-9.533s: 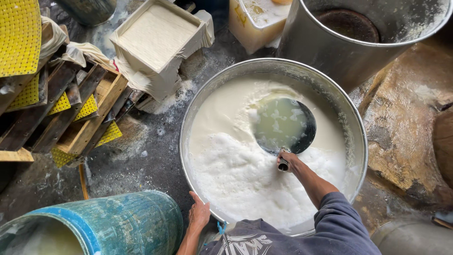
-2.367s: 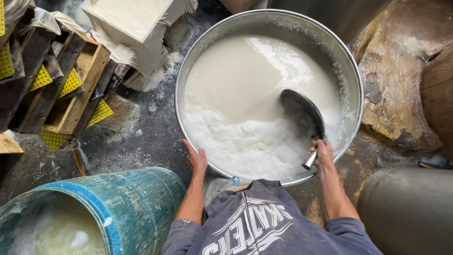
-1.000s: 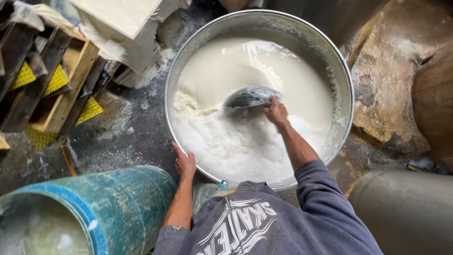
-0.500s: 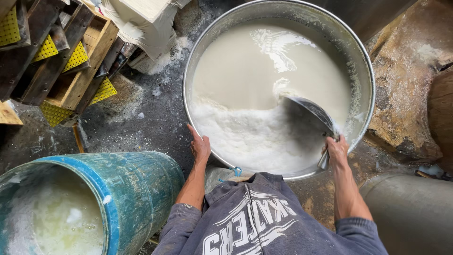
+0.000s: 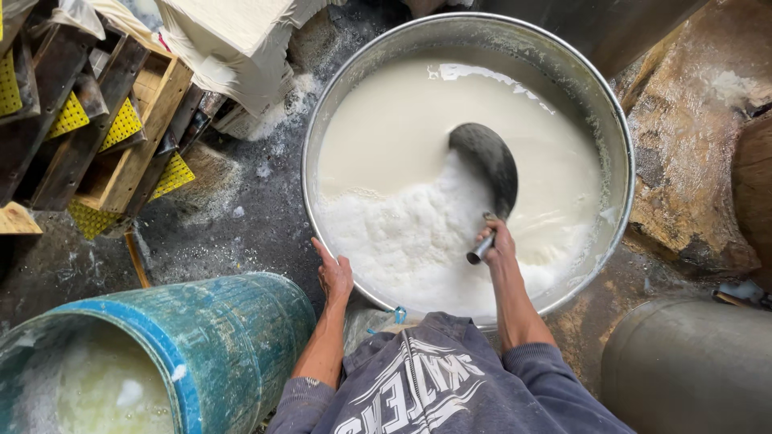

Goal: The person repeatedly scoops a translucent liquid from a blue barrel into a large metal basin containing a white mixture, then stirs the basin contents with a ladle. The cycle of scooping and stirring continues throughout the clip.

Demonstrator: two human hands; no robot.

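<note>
- Head view, centre: a large round metal basin (image 5: 615,128) stands on the wet floor, filled with white liquid (image 5: 402,120); foam (image 5: 402,241) gathers on the near side.
- Right hand (image 5: 498,241): closed around the short handle of a dark ladle (image 5: 486,165), whose bowl rests in the liquid just beyond the foam.
- Left hand (image 5: 334,273): fingers spread, palm laid on the basin's near rim.
- Lower left: a blue-green barrel (image 5: 233,329) holding pale liquid, just beside the left forearm.
- Upper left: wooden frames (image 5: 121,137) with yellow mesh, and a cloth-lined box (image 5: 233,40).
</note>
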